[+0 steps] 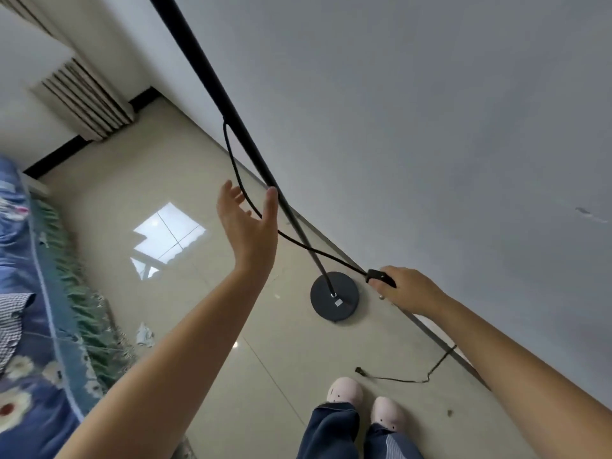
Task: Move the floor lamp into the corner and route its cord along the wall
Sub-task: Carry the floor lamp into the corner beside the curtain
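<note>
The black floor lamp stands close to the grey wall, its thin pole rising from a round black base on the tiled floor. A black cord loops down from the pole to an inline switch. My right hand is shut on that switch, low beside the base and next to the wall. My left hand is open with fingers spread, just left of the pole and touching nothing I can tell. The cord's far end with its plug lies loose on the floor near my feet.
A bed with a blue flowered cover fills the left side. Striped curtains hang in the far corner above a dark baseboard. A crumpled scrap lies by the bed. My slippered feet stand on the glossy tiles.
</note>
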`<control>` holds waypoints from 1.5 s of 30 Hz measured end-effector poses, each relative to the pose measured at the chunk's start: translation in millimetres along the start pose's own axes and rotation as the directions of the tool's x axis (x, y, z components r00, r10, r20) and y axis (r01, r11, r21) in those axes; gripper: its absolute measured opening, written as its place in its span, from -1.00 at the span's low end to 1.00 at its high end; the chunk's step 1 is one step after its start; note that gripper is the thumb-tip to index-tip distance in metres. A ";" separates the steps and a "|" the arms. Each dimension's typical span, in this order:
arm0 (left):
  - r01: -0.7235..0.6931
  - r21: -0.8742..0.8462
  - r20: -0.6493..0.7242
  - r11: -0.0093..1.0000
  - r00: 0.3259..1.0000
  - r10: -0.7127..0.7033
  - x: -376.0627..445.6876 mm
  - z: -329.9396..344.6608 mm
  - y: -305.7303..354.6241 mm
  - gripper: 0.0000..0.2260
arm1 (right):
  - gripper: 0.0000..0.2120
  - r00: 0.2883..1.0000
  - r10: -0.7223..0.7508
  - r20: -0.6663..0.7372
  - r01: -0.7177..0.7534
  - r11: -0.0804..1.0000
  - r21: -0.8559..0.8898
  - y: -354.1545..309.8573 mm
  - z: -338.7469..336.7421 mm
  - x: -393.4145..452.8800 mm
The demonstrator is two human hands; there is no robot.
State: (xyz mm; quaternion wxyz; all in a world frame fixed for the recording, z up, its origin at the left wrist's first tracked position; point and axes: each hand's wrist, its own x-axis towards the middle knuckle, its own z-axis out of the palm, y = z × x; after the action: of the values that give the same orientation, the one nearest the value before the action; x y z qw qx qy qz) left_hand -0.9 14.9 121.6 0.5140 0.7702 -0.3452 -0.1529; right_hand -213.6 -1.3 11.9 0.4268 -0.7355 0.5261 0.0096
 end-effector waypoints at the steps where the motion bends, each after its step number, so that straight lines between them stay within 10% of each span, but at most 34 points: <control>1: -0.073 0.032 -0.046 0.997 0.996 0.075 9.0 -1.6 10.5 -0.45 | -0.66 0.999 -0.025 -0.048 0.022 0.998 -0.060 -13.7 -4.8 5.0; 8: -0.333 0.294 -0.014 0.896 0.936 0.353 64.7 -9.8 72.7 -0.90 | -0.64 0.952 -0.148 -0.268 0.138 0.989 -0.057 -114.1 -22.6 51.6; 18: -0.361 0.269 0.134 0.893 0.932 0.337 153.7 -71.3 37.2 -0.90 | -0.85 0.982 -0.174 -0.067 0.172 0.985 -0.034 -227.0 5.8 139.9; 26: -0.250 0.079 0.107 0.965 0.965 0.241 235.9 -136.5 -16.5 -0.90 | -0.66 0.985 -0.088 -0.147 0.097 0.994 0.058 -307.0 78.5 203.6; 38: -0.149 -0.072 -0.013 0.986 0.989 0.148 390.8 -239.6 -109.2 -0.94 | -0.59 0.976 -0.215 0.039 0.217 0.935 -0.279 -449.9 149.1 296.6; 45: -0.150 -0.160 -0.111 0.976 0.985 0.134 559.0 -317.5 -133.9 -0.61 | -0.64 0.949 -0.286 0.131 0.314 0.890 -0.330 -597.9 159.1 391.8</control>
State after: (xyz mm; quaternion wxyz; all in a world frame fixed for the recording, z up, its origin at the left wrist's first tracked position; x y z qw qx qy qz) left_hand 636.4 -121.1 202.9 0.6032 0.7043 -0.3592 -0.1054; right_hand 498.0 -150.7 98.6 0.3072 -0.8704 0.3791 0.0653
